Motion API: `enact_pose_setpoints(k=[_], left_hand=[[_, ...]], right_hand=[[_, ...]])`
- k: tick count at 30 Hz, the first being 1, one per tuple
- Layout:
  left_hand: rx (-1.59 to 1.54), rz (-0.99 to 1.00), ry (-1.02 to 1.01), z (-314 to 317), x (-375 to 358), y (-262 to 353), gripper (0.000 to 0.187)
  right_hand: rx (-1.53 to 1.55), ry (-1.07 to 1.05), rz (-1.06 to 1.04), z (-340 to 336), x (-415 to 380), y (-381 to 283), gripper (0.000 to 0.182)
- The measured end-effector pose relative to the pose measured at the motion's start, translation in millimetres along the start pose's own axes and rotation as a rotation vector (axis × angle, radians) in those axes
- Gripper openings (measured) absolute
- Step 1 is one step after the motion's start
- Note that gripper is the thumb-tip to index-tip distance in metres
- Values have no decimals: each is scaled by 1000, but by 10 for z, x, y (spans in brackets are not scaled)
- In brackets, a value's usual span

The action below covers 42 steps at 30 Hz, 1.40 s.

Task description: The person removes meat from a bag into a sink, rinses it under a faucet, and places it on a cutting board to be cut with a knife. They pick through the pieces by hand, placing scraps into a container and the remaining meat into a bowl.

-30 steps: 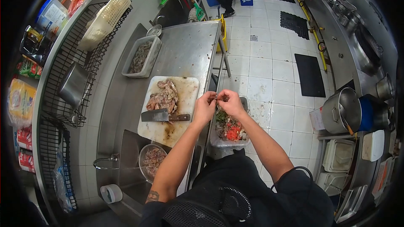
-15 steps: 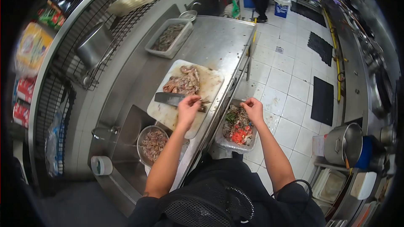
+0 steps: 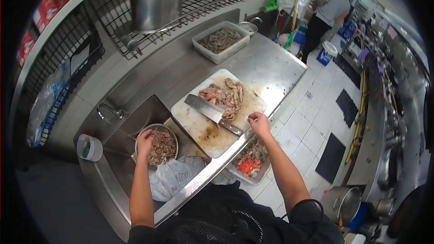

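My left hand (image 3: 144, 142) reaches to the left rim of a round metal bowl (image 3: 175, 150) in the sink, with its fingers bent together; what they hold, if anything, is too small to tell. Over the right edge of a white cutting board (image 3: 185, 117) is my right hand (image 3: 258, 123), its fingers pinched together on something I cannot make out. A cleaver (image 3: 205, 107) lies on the board beside a pile of pinkish seafood pieces (image 3: 228, 97). Below the counter edge, a waste bin (image 3: 257, 179) holds scraps and red bits.
A plastic tub of grey seafood (image 3: 221, 40) stands behind the board. A knotted white bag (image 3: 174, 178) sits in the sink (image 3: 131, 129), near the faucet (image 3: 110, 112). Further back, a person in grey (image 3: 333, 5) stands in the aisle. A wire rack holds a pot (image 3: 157, 9).
My left hand has moved from above the cleaver to the bowl in the sink. My right hand has gone from over the bin to the board's edge. The view has turned upward.
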<state>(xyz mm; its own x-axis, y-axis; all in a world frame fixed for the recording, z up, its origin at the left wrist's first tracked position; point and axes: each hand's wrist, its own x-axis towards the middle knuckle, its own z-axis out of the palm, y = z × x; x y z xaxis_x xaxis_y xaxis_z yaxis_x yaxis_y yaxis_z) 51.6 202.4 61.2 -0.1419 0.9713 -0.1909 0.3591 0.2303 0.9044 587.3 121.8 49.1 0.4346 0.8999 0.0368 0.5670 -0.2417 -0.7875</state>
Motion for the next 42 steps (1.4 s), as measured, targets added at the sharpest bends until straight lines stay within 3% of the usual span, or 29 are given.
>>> enact_pose_setpoints(k=[4, 6, 8, 9, 10, 13, 16, 17, 18, 20, 23, 24, 27, 28, 30, 31, 32, 34, 35, 36, 38, 42], left_hand=[[-167, -42, 86, -93, -21, -21, 38], [-268, -112, 69, -108, -107, -84, 37], [-277, -74, 94, -116, -194, -414, 35], [-325, -107, 102, -79, -305, -472, 34], [-373, -137, 109, -30, -411, -512, 34], [-421, -290, 127, 169, -750, -511, 32], [-485, -372, 15, 383, -876, -520, 31], [-495, -371, 18, 457, -849, -505, 31], [-455, -289, -13, 546, -824, -496, 30], [-409, -166, -71, 763, -820, -314, 29], [-448, -87, -205, 1178, -764, 318, 29], [-385, 13, -243, 1363, -734, 420, 30], [-455, 172, -371, 1999, -666, 528, 46], [-449, 171, -374, 2088, -708, 598, 46], [-634, -92, -389, 2235, -763, 690, 45], [-703, -174, -330, 2258, -790, 680, 40], [-695, -163, -335, 2273, -796, 624, 40], [-533, -204, -204, 2253, -819, 484, 30], [-501, -171, -137, 2269, -837, 389, 19], [-496, -168, -134, 2279, -833, 286, 19], [-119, 216, -37, 2260, -867, 100, 15], [100, 321, 1, 2070, -1024, 291, 19]], right_hand=[[-123, 74, 15, 363, 809, -244, 16], [-193, 46, 19, 526, 1214, -253, 25], [-236, 245, -24, 821, 1593, 7, 36], [-277, 245, -74, 859, 1629, -59, 43], [-279, 235, -78, 895, 1654, -122, 43], [-323, -87, 207, 731, 1628, -650, 38], [-344, -17, 142, 750, 1742, -446, 35], [-243, 51, 125, 813, 1825, -247, 24], [-251, 48, 118, 791, 1783, -283, 24], [158, 58, 124, 676, 1660, -371, 10], [523, -41, 272, 472, 1023, -1107, 14], [699, -53, 333, 505, 831, -1162, 18], [852, -186, 426, 810, 298, -993, 29], [877, -198, 470, 909, 80, -1024, 30], [887, -230, 506, 1096, -205, -946, 36], [864, -346, 455, 1064, -321, -929, 40], [875, -339, 448, 1047, -342, -834, 40], [107, -268, 4, 1035, -331, -561, 47], [-41, -155, -200, 948, -314, -519, 45], [-34, -155, -200, 853, -321, -615, 45], [-245, -110, -532, 709, -344, -798, 44], [-406, -367, -380, 649, -256, -1070, 49]])
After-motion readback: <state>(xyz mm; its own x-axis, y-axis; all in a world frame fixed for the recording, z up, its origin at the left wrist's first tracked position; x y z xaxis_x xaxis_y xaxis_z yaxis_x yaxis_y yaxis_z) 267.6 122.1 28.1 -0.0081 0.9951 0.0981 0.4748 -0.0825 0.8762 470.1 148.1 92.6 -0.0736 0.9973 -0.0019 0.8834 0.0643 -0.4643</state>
